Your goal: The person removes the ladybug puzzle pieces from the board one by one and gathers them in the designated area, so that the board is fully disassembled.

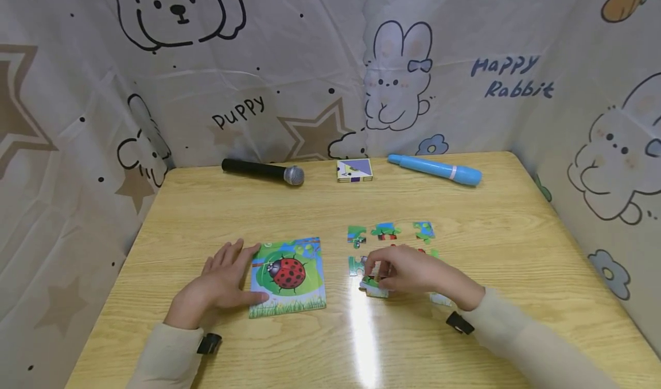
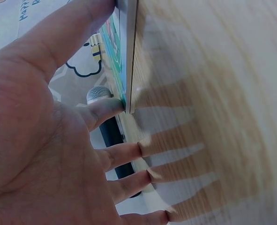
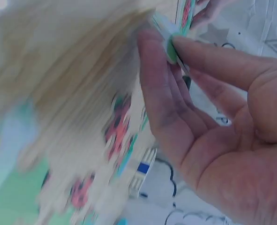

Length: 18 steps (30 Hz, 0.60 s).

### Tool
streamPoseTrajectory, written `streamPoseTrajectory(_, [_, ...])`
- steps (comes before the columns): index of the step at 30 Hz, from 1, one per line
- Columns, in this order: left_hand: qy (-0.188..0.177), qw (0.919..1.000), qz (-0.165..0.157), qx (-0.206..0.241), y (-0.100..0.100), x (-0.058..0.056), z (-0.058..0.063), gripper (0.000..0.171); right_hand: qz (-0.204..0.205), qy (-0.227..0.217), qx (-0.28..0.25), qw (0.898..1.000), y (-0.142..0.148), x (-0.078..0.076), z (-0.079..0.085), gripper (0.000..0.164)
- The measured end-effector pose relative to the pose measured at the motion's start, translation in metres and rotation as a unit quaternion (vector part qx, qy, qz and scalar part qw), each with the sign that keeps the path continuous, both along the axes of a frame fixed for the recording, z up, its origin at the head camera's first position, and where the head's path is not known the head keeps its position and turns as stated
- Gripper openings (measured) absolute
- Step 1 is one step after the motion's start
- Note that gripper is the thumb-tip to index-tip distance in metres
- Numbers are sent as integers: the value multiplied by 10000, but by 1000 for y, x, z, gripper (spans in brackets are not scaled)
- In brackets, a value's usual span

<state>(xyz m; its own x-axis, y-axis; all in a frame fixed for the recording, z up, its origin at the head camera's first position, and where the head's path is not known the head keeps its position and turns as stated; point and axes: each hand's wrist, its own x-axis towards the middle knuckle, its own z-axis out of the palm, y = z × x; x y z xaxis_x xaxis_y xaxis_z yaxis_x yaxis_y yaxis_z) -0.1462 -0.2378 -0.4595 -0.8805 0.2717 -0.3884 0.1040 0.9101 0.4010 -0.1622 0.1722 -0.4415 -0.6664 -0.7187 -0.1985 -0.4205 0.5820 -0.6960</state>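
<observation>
A square ladybug picture board lies on the table in front of me. My left hand touches its left side, the thumb on the lower corner and the index finger by the upper one. Its fingers are spread and nearly straight, their tips on the tabletop in the left wrist view. To the right, my right hand pinches a jigsaw piece between thumb and fingers, tilted up from the table. Loose jigsaw pieces surround that hand, including a blue-green piece at its left. The hand hides some of them.
Along the table's back edge lie a black microphone, a small card box and a blue capped tube. More jigsaw pieces form a row behind my right hand, one showing red. Printed cloth hangs around the table.
</observation>
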Motion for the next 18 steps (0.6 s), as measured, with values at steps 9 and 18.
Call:
streamPoseTrajectory(9, [37,9999,-28,136,-1,0,2,119,303,125,535,9980,24,3,1,24])
streamPoseTrajectory(18, [-78,10000,-13,51,1,1,6,118,344,847,602,9940,23,6,-5,26])
